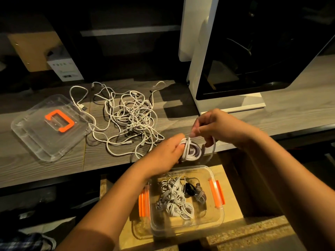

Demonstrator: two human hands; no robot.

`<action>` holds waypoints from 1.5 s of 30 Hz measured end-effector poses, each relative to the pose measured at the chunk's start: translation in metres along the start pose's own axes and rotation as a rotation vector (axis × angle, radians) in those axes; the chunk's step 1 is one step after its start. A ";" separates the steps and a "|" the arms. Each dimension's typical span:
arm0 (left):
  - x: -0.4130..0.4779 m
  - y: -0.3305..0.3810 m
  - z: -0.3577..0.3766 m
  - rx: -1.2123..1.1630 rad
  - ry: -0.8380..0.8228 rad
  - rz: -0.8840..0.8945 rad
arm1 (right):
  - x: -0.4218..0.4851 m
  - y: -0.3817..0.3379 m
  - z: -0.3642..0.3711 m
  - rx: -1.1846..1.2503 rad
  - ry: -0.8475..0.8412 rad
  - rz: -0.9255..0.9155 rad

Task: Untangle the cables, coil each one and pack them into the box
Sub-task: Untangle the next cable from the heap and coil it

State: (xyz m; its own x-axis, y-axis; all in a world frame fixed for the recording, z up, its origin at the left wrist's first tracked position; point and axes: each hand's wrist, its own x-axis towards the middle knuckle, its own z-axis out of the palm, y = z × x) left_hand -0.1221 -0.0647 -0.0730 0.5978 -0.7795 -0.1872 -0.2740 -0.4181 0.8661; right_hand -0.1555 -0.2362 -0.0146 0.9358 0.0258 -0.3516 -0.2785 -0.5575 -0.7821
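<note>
My left hand [167, 151] grips a coiled white cable [192, 151] at the desk's front edge. My right hand [215, 126] pinches the loose end of that same cable just above the coil, with a loop hanging round its fingers. A tangle of white cables [130, 116] lies on the desk to the left of my hands. Below the desk edge stands the clear box [216, 221] with orange latches, holding several coiled white cables [176, 201] and a small black item.
The box's clear lid [32, 134] with an orange handle lies on the desk at the left. A white machine with a dark window [253, 51] stands at the back right. Cardboard and a white carton [63, 69] sit behind the desk.
</note>
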 end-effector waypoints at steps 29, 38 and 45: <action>0.009 0.001 0.005 -0.081 0.726 -0.137 | -0.011 0.017 0.099 -0.208 -0.051 -0.008; -0.012 -0.007 0.013 -0.119 0.250 -0.144 | -0.019 -0.001 0.049 0.666 -0.138 0.019; -0.017 0.003 0.002 0.005 0.148 0.045 | -0.010 0.004 0.018 0.827 -0.235 -0.074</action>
State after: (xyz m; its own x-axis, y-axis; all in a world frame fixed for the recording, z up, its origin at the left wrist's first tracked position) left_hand -0.1346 -0.0536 -0.0678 0.6891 -0.7205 -0.0773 -0.3068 -0.3867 0.8697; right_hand -0.1704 -0.2237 -0.0238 0.9142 0.2599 -0.3109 -0.3720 0.2338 -0.8983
